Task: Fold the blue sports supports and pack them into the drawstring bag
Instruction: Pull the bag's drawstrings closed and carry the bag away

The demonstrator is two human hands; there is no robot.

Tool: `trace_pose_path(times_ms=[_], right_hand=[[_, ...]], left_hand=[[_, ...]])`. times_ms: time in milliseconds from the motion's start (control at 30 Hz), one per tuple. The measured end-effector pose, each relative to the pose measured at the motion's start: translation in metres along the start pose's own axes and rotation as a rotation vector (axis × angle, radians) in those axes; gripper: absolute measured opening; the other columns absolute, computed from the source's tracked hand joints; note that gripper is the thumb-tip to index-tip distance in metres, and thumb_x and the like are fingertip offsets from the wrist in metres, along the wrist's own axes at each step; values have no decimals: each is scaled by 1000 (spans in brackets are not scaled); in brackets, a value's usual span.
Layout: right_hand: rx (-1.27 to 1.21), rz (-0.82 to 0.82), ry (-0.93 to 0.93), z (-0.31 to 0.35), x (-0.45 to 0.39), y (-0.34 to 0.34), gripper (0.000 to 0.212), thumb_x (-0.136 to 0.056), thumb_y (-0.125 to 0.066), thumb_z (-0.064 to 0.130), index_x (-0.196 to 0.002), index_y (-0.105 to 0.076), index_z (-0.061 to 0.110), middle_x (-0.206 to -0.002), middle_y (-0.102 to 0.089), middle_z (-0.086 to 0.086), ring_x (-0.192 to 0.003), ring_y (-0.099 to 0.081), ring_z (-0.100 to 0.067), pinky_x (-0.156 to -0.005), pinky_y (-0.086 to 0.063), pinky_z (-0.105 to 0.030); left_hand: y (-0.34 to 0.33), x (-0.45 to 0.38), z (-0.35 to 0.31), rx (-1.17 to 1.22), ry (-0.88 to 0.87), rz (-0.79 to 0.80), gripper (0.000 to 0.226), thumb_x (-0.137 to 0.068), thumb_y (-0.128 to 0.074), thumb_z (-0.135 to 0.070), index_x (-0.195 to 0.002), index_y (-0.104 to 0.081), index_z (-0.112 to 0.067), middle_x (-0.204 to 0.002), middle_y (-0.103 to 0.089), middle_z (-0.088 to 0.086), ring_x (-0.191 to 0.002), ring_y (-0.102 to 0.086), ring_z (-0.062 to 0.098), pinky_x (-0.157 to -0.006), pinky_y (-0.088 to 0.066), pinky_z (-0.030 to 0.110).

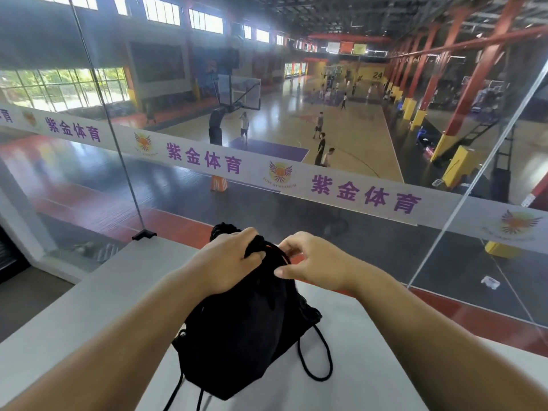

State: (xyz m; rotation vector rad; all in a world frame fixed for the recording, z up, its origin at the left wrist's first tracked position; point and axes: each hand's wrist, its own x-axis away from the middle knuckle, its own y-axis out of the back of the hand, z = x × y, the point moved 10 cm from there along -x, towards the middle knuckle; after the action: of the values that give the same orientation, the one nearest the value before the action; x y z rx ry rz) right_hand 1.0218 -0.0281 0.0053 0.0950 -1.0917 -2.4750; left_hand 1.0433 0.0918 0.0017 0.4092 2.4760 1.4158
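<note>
A black drawstring bag lies bulging on a white table, its gathered mouth pointing away from me. My left hand grips the bunched fabric at the mouth. My right hand pinches the cord at the mouth's right side, where a bit of orange shows. Black cord loops trail off the bag's right side and lower left corner. No blue sports support is visible; the bag hides its contents.
The table's far edge meets a glass wall carrying a white banner with purple characters. Beyond and below it lies a basketball hall with several people. A black clamp holds the glass at the table's left corner.
</note>
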Motion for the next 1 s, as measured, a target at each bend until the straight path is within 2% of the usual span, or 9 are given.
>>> trace_pose_path(times_ms=[100, 167, 400, 533, 600, 700, 767, 867, 1000], right_hand=[[21, -93, 2, -8, -9, -4, 7, -89, -62, 29, -91, -60, 23, -81, -60, 11, -72, -57, -5, -72, -46, -24], [-63, -136, -19, -14, -11, -2, 11, -93, -55, 25, -83, -57, 23, -68, -57, 9, -61, -53, -8, -66, -45, -26], [-12, -222, -3, -14, 4, 26, 23, -93, -54, 36, -75, -61, 25, -61, -52, 12, -54, -47, 0, -60, -36, -21], [96, -336, -119, -54, 19, 49, 36, -94, -49, 40, -70, -58, 15, -61, -52, 4, -58, -47, -10, -62, -41, -31], [109, -375, -191, -79, 31, 55, 37, -95, -48, 39, -68, -57, 16, -62, -54, 0, -61, -51, -14, -63, -44, -33], [139, -393, -266, -104, 42, 51, 34, -95, -48, 40, -73, -60, 17, -69, -63, -5, -68, -59, -22, -65, -47, -35], [143, -357, -295, -107, 42, 42, 32, -94, -49, 43, -77, -62, 19, -74, -66, -5, -72, -61, -22, -65, -47, -34], [166, -221, -301, -99, 34, 22, 27, -89, -56, 47, -96, -65, 23, -93, -69, 3, -86, -63, -15, -75, -48, -30], [159, -129, -138, -53, 15, -5, 65, -80, -66, 50, -135, -48, 20, -131, -57, 4, -117, -55, -12, -96, -42, -26]], left_hand=[[-2, 1, -3, 15, -29, -14, 17, -87, -45, -44, -87, -48, -27, -86, -59, -7, -80, -58, 16, -76, -52, 46], [-1, 2, -4, 27, -36, -22, 17, -87, -46, -44, -85, -48, -27, -84, -58, -6, -78, -58, 17, -74, -52, 45], [-8, 3, 3, -80, -30, 10, 12, -85, -48, -36, -82, -47, -24, -82, -51, -13, -92, -46, 23, -79, -44, 38], [-8, 7, 22, -164, 80, 40, 25, -87, -50, -35, -65, -38, -34, -79, -43, -20, -101, -38, 22, -84, -39, 37], [-4, 9, 32, -194, 126, 40, 22, -88, -49, -36, -68, -39, -36, -88, -45, -20, -110, -37, 23, -90, -40, 40], [-3, 10, 33, -278, 147, 38, 4, -91, -47, -35, -93, -51, -34, -109, -54, -12, -118, -35, 25, -91, -38, 39], [-5, 9, 26, -287, 133, 34, 15, -93, -46, -34, -102, -55, -26, -118, -58, -5, -119, -36, 28, -93, -37, 41], [-5, 9, 19, -242, 114, 18, 18, -95, -45, -35, -98, -54, -20, -112, -59, 0, -120, -38, 30, -98, -36, 43], [-12, 11, 7, -236, 66, 28, 22, -96, -44, -37, -79, -34, -27, -100, -52, -5, -117, -37, 29, -97, -37, 43]])
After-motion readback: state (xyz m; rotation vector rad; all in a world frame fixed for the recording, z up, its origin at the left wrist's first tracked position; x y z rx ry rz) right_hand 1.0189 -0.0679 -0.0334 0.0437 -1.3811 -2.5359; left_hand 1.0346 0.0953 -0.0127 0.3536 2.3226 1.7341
